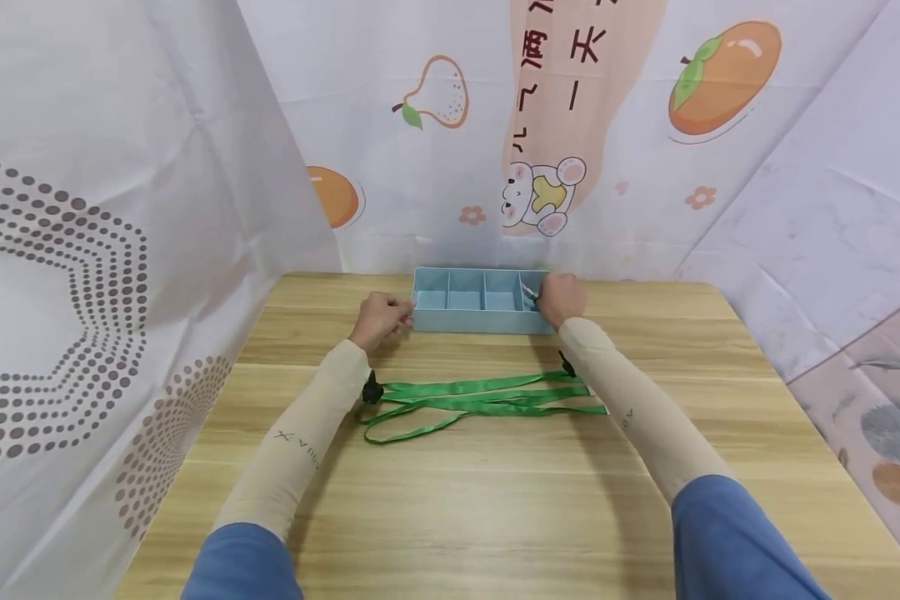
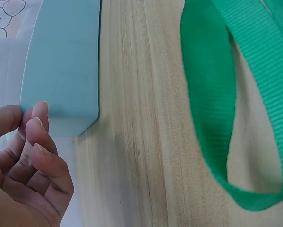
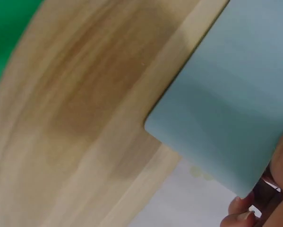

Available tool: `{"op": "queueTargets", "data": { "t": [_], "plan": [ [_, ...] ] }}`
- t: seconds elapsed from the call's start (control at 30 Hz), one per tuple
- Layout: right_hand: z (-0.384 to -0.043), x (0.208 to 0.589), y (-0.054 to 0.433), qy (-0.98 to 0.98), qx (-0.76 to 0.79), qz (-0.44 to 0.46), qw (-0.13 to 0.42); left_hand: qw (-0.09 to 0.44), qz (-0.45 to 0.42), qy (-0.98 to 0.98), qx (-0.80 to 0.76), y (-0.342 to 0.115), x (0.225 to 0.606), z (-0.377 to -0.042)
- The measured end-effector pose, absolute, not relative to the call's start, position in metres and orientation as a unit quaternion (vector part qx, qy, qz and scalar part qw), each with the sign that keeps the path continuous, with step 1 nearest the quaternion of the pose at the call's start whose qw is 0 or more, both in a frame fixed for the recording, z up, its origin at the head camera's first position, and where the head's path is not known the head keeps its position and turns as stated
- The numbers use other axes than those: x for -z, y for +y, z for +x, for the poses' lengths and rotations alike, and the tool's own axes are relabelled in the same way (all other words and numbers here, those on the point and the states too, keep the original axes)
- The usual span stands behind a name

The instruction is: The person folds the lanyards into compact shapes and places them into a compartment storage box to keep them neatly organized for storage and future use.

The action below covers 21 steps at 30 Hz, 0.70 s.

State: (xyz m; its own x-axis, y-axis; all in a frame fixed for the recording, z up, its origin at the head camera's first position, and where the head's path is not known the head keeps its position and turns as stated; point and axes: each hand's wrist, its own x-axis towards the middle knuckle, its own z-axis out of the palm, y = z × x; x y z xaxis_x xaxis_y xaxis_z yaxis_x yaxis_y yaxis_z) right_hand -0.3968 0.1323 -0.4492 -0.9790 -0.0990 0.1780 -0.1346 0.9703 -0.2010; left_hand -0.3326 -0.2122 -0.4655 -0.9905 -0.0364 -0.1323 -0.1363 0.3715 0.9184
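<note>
A long light-blue divided box (image 1: 480,321) stands at the back of the table, its compartments in a row. My left hand (image 1: 382,317) is at its left end, thumb and forefinger pinching the rim corner, with the other fingers (image 2: 54,165) loosely curled. My right hand (image 1: 562,298) is over the right end compartment, fingers curled around a small tool (image 1: 529,293) with a pale, silvery tip and a dark part; its kind is mostly hidden. In the right wrist view, the dark part (image 3: 265,194) shows between the fingers at the box's corner.
Several green lanyards (image 1: 480,404) lie across the table between my forearms, with a black fitting (image 1: 372,388) at the left and another black piece (image 1: 567,364) by the right sleeve. A printed curtain (image 1: 435,192) hangs directly behind the box. The wooden table (image 1: 450,517) extends toward me.
</note>
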Motion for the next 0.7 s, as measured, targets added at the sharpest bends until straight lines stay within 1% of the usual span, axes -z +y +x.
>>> {"op": "queueTargets", "data": {
  "t": [0.23,0.53,0.7],
  "plan": [
    [-0.406,0.456,0.134,-0.993,-0.088,0.065,0.052,0.049,-0.060,0.826,-0.558,-0.211,0.467,-0.335],
    [-0.411,0.454,0.135,-0.995,-0.061,0.070,0.025,0.052,-0.056,0.817,-0.571,-0.210,0.462,-0.331],
    [-0.411,0.455,0.135,-0.992,-0.080,0.093,0.024,0.047,-0.057,0.823,-0.563,-0.212,0.463,-0.332]
  ]
}}
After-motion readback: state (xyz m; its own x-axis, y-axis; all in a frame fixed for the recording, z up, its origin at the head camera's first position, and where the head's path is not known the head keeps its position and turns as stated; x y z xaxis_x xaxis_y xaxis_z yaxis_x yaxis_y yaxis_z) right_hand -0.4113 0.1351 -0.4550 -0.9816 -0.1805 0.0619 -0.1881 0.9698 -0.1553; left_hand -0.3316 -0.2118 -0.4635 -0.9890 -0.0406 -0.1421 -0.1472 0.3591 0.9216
